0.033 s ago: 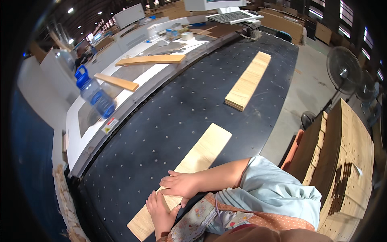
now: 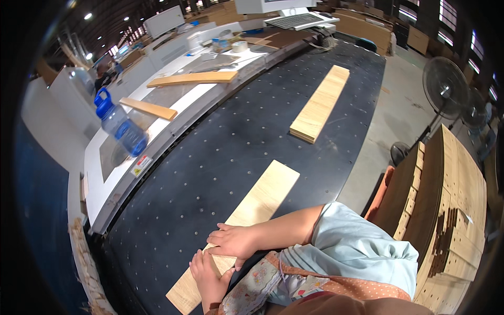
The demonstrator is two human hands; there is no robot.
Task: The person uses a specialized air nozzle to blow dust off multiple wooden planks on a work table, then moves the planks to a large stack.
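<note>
Honestly, the black dotted counter (image 2: 220, 152) looks slick, so my worry is the long pale plank (image 2: 247, 220) skating sideways or swinging askew if I lean on only its near end. It lies flat, slanting away from me, light wood grain, straight edges, well apart from a second plank (image 2: 320, 102) farther up. My right hand (image 2: 233, 241) rests flat on it, fingers spread; my left hand (image 2: 206, 273) presses its near part, fingers together.
</note>
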